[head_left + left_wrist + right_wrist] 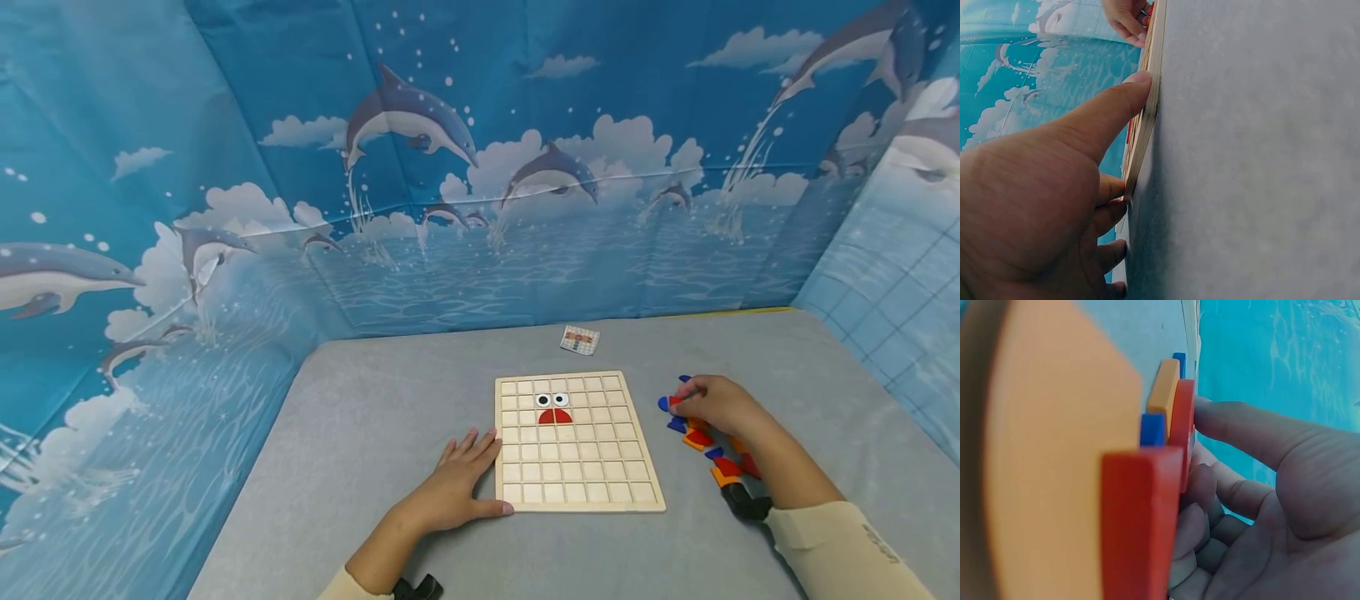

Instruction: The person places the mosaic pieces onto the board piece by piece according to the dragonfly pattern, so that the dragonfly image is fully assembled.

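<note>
A square wooden grid board (pixel 585 442) lies on the grey table. Two round eye tiles (pixel 552 400) and a pair of red quarter-round tiles (pixel 555 416) sit in its upper left cells. My left hand (pixel 453 483) rests at the board's lower left corner, fingers spread along the left side and thumb at the near edge. In the left wrist view the thumb (pixel 1129 94) touches the board's side (pixel 1147 119). Right of the board, my right hand (pixel 716 404) pinches a red tile (pixel 673 401) between thumb and fingertips, over loose tiles. The fingers partly hide that tile.
Loose blue, red and orange tiles (pixel 699 439) run in a strip beneath and beside the right forearm. A small printed pattern card (pixel 580 340) lies beyond the board. A dolphin-print curtain (pixel 525 275) hangs behind the table's far edge.
</note>
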`<action>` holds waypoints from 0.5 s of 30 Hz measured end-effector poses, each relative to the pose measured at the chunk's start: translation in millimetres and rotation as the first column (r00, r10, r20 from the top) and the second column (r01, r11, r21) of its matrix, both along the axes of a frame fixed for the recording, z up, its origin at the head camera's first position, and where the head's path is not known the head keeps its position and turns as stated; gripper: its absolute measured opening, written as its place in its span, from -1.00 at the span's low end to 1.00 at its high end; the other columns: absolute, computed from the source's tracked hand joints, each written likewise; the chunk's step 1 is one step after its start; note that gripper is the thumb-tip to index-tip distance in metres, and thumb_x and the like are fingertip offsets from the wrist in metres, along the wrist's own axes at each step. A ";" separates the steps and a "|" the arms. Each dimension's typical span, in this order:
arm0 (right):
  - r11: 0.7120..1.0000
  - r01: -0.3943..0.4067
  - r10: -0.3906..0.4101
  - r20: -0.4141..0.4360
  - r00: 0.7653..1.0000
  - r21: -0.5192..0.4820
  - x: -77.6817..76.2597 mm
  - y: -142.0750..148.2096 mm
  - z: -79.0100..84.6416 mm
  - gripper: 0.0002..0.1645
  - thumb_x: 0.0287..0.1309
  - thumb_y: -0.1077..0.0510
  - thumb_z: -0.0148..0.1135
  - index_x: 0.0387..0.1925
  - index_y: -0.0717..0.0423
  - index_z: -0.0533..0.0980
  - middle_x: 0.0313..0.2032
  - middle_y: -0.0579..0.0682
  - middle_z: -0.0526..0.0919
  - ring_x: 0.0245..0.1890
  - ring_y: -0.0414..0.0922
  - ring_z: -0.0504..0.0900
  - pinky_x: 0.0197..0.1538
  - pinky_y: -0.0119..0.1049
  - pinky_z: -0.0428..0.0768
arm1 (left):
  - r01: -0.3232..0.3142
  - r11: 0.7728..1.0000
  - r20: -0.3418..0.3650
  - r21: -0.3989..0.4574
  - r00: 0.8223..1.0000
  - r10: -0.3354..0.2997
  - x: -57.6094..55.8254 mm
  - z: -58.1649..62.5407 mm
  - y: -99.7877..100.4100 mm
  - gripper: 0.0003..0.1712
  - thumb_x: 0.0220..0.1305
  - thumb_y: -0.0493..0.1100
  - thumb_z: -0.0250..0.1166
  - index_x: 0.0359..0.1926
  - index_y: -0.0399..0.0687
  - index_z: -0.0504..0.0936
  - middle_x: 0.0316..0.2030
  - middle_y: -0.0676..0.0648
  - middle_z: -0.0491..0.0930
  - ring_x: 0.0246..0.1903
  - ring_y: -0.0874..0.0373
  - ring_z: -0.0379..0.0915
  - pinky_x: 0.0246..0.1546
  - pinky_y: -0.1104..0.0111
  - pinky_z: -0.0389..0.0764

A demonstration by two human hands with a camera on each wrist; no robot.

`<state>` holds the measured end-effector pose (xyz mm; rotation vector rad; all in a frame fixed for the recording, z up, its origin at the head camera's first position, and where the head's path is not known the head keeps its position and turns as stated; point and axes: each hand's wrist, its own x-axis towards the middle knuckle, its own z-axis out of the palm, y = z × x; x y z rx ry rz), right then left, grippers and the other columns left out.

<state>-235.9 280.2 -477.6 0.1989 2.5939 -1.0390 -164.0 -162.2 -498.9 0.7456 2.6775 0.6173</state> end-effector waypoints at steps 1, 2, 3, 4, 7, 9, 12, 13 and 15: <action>1.000 0.005 -0.005 0.001 1.000 0.001 -0.1 -0.4 0.0 -0.51 0.25 -0.01 0.33 0.01 0.28 0.48 -0.37 0.07 0.55 -0.35 -0.03 0.50 -0.34 -0.26 0.49 | -0.001 1.000 0.000 0.002 1.000 0.001 0.1 -0.3 -0.2 0.15 0.21 0.42 0.31 0.62 0.07 0.03 0.62 0.05 -0.05 0.63 -0.08 -0.27 0.55 -0.20 -0.16; 1.000 0.011 -0.011 0.002 1.000 0.004 -0.2 -0.7 0.0 -0.52 0.26 -0.01 0.32 0.01 0.28 0.48 -0.37 0.06 0.55 -0.35 -0.04 0.50 -0.35 -0.26 0.49 | -0.001 1.000 0.001 0.002 1.000 0.001 0.2 -0.4 -0.4 0.15 0.21 0.42 0.31 0.62 0.07 0.03 0.62 0.05 -0.05 0.63 -0.08 -0.27 0.55 -0.20 -0.16; 1.000 0.019 -0.019 0.005 1.000 0.004 -0.4 -1.0 0.2 -0.52 0.26 -0.01 0.33 0.00 0.28 0.48 -0.38 0.06 0.55 -0.36 -0.04 0.51 -0.35 -0.26 0.49 | -0.001 1.000 0.001 0.005 1.000 0.001 0.4 -0.4 -0.4 0.15 0.21 0.42 0.31 0.62 0.07 0.03 0.62 0.05 -0.05 0.63 -0.09 -0.27 0.54 -0.21 -0.15; 1.000 0.026 -0.026 0.006 1.000 0.005 -0.5 -1.3 0.4 -0.52 0.26 -0.01 0.33 0.00 0.28 0.49 -0.38 0.06 0.55 -0.36 -0.04 0.51 -0.35 -0.26 0.49 | -0.002 1.000 0.002 0.005 1.000 0.002 0.4 -0.4 -0.6 0.15 0.20 0.42 0.31 0.62 0.07 0.03 0.62 0.05 -0.05 0.63 -0.09 -0.27 0.54 -0.21 -0.15; 0.999 0.041 -0.041 0.003 0.999 0.013 -1.2 -1.5 0.7 -0.52 0.26 -0.02 0.33 -0.02 0.29 0.50 -0.37 0.07 0.56 -0.36 -0.03 0.50 -0.35 -0.27 0.49 | -0.005 1.000 0.008 0.006 1.000 0.005 0.7 -0.1 -0.7 0.15 0.20 0.43 0.31 0.62 0.08 0.03 0.62 0.05 -0.05 0.63 -0.08 -0.27 0.55 -0.20 -0.15; 0.999 0.042 -0.042 -0.004 0.999 0.019 -1.5 -1.6 0.6 -0.51 0.26 -0.04 0.33 -0.03 0.29 0.51 -0.37 0.06 0.55 -0.35 -0.03 0.49 -0.35 -0.27 0.47 | -0.005 1.000 0.011 0.008 1.000 0.005 0.8 0.1 -0.6 0.15 0.20 0.43 0.31 0.62 0.07 0.03 0.62 0.05 -0.05 0.63 -0.09 -0.27 0.54 -0.20 -0.16; 0.999 0.039 -0.039 -0.012 0.999 0.025 -2.2 -1.8 0.6 -0.50 0.26 -0.08 0.33 -0.03 0.27 0.53 -0.38 0.04 0.53 -0.33 -0.03 0.47 -0.35 -0.27 0.45 | -0.006 1.000 0.016 0.010 1.000 0.005 1.0 0.6 -0.6 0.15 0.21 0.42 0.31 0.62 0.08 0.03 0.62 0.05 -0.05 0.63 -0.09 -0.28 0.54 -0.21 -0.17; 0.999 0.040 -0.040 -0.015 0.999 0.025 -2.4 -2.1 0.5 -0.49 0.26 -0.09 0.32 -0.02 0.26 0.53 -0.37 0.04 0.51 -0.32 -0.02 0.47 -0.35 -0.27 0.44 | -0.006 1.000 0.018 0.012 1.000 0.006 1.2 1.0 -0.5 0.15 0.21 0.42 0.31 0.62 0.08 0.03 0.62 0.05 -0.05 0.63 -0.09 -0.28 0.55 -0.21 -0.17; 0.999 0.044 -0.043 -0.021 0.999 0.016 -2.3 -3.4 1.4 -0.47 0.27 -0.10 0.32 0.00 0.26 0.52 -0.34 0.06 0.52 -0.29 -0.01 0.46 -0.34 -0.27 0.44 | -0.005 1.000 0.022 0.009 1.000 0.005 1.1 1.1 -0.6 0.14 0.21 0.42 0.31 0.62 0.09 0.02 0.62 0.05 -0.06 0.63 -0.08 -0.29 0.55 -0.20 -0.18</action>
